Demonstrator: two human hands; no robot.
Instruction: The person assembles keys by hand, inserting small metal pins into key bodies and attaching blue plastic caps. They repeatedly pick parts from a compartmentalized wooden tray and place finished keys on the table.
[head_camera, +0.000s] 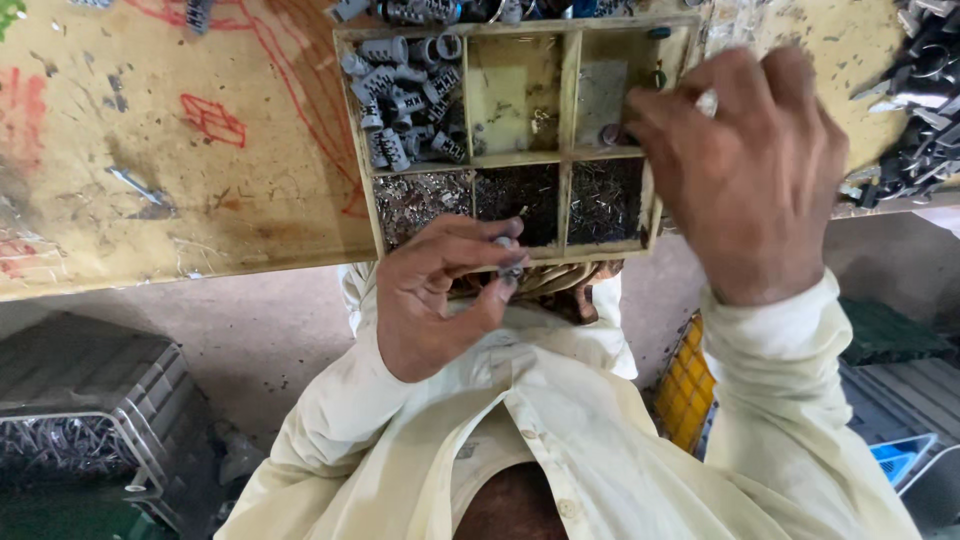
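Cream shirt (560, 440) filling the near foreground. Left hand (440, 290) pinching a small grey metal part (508, 262) in a closed grip, just before the tray's near edge. Divided wooden tray (566, 100) lying on the scarred yellow desk (180, 150): grey cylinders (405, 95) heaped top left, pins below. Right hand (745, 170) reaching into the top-right compartment, grip state not showing. Part appearing unfinished.

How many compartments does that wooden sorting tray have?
6 in the divided wooden tray: three in the far row, three in the near row; the right hand partly covers the right-side ones.
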